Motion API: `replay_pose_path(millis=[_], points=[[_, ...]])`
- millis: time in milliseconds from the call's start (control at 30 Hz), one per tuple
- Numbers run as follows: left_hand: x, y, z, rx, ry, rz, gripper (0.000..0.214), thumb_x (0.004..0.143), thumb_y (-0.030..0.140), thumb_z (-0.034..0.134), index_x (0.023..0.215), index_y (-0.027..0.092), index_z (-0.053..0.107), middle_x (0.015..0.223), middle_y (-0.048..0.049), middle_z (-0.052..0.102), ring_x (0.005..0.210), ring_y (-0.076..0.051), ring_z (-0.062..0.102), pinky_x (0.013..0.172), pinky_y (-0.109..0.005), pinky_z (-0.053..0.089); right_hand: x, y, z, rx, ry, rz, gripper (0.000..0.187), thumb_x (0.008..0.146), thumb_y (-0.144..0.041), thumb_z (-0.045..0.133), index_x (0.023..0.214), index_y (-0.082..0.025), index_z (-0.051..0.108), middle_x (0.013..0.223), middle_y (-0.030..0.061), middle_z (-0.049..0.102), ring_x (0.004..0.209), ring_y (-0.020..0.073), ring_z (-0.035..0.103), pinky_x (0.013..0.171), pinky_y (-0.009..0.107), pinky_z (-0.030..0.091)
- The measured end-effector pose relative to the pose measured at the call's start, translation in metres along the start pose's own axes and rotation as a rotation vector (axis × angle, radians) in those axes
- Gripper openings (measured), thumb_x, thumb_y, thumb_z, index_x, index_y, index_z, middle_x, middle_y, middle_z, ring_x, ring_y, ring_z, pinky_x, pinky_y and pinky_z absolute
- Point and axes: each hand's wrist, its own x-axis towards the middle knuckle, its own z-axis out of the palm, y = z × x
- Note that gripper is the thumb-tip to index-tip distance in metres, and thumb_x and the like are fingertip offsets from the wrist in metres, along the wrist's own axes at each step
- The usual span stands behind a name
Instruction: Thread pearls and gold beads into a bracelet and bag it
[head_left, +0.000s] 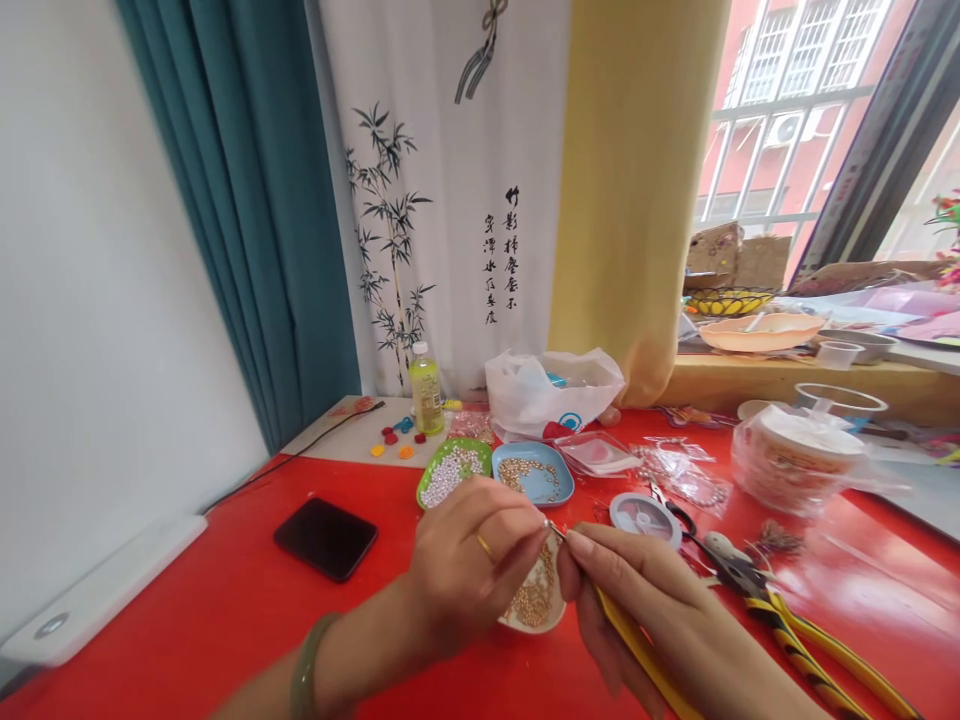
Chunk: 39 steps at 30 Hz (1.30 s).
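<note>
My left hand (pixel 480 560) is closed in a pinch, with a small white bead (pixel 547 522) just showing at the fingertips. My right hand (pixel 645 600) is wrapped round a yellow-handled tool (pixel 637 640). Its thin metal tip (pixel 556 531) points at the left fingertips; whether it touches the bead I cannot tell. Beneath both hands stands a pale dish of gold beads (pixel 534 600), partly hidden. Just behind are a green tray (pixel 422 490) of white pearl beads (pixel 451 470) and a blue tray (pixel 559 490) with gold beads (pixel 517 472).
A black phone (pixel 326 538) lies to the left on the red table (pixel 225 610). At right are a clear spool (pixel 645 520), scissors (pixel 679 512), yellow-and-black pliers (pixel 787 620) and a wrapped tub (pixel 799 455). A bottle (pixel 427 390) and a white plastic bag (pixel 525 390) stand behind.
</note>
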Motion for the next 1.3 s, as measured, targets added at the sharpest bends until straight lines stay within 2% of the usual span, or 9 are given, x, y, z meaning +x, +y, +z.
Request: replay_pose_path(millis=[133,700,900,967,1133,1300], points=[[0.0019,0.0016,-0.0002,0.007,0.001,-0.009,0.009,0.071,0.007,0.057,0.076,0.013,0.056,0.066,-0.0037,0.062,0.064,-0.012,0.056,0.057,-0.024,0.049,-0.0002,-0.0006,0.0012,-0.007,0.018,0.026,0.036,0.083,-0.044,0.033,0.063,-0.017,0.044,0.034,-0.0062,0.045,0.024,0.0020,0.029,0.028,0.013,0.017],[-0.0009,0.0000,0.0022,0.028,-0.002,0.052,0.009,0.070,0.004,0.057,0.076,0.012,0.056,0.067,-0.0056,0.061,0.065,-0.013,0.054,0.057,-0.025,0.048,-0.0022,-0.0012,0.0043,0.122,0.045,0.053,0.033,0.084,-0.040,0.034,0.064,-0.016,0.045,0.033,-0.0058,0.047,0.023,0.0017,0.030,0.029,0.013,0.018],[-0.0023,-0.0001,0.0026,0.006,-0.020,0.015,0.010,0.070,0.005,0.057,0.077,0.012,0.056,0.067,-0.0048,0.062,0.066,-0.014,0.056,0.058,-0.026,0.049,0.0015,0.0006,0.0030,0.036,0.009,0.052,0.035,0.085,-0.040,0.032,0.061,-0.017,0.042,0.032,-0.0065,0.045,0.022,0.0014,0.028,0.027,0.013,0.015],[-0.0018,0.0010,0.0028,-0.041,-0.025,-0.062,0.008,0.070,0.007,0.057,0.075,0.013,0.056,0.065,-0.0037,0.061,0.064,-0.013,0.056,0.058,-0.026,0.050,0.0014,0.0023,0.0018,-0.019,0.016,0.036,0.035,0.086,-0.041,0.031,0.062,-0.017,0.042,0.032,-0.0074,0.044,0.022,0.0011,0.026,0.027,0.012,0.014],[0.0023,0.0067,0.0017,-0.286,-0.094,-0.448,0.005,0.068,0.014,0.061,0.073,0.015,0.059,0.065,-0.0019,0.061,0.058,-0.011,0.057,0.052,-0.021,0.051,-0.0007,0.0073,-0.0007,-0.155,0.073,-0.020,0.035,0.087,-0.039,0.029,0.063,-0.018,0.043,0.036,-0.0078,0.043,0.025,0.0018,0.026,0.026,0.012,0.016],[0.0065,0.0088,-0.0014,-0.485,-0.198,-0.739,0.004,0.066,0.015,0.062,0.070,0.014,0.062,0.066,-0.0038,0.064,0.060,-0.013,0.061,0.054,-0.021,0.053,-0.0019,0.0077,-0.0017,-0.276,0.101,-0.045,0.038,0.088,-0.040,0.027,0.059,-0.019,0.040,0.037,-0.0075,0.040,0.026,0.0026,0.029,0.026,0.013,0.018]])
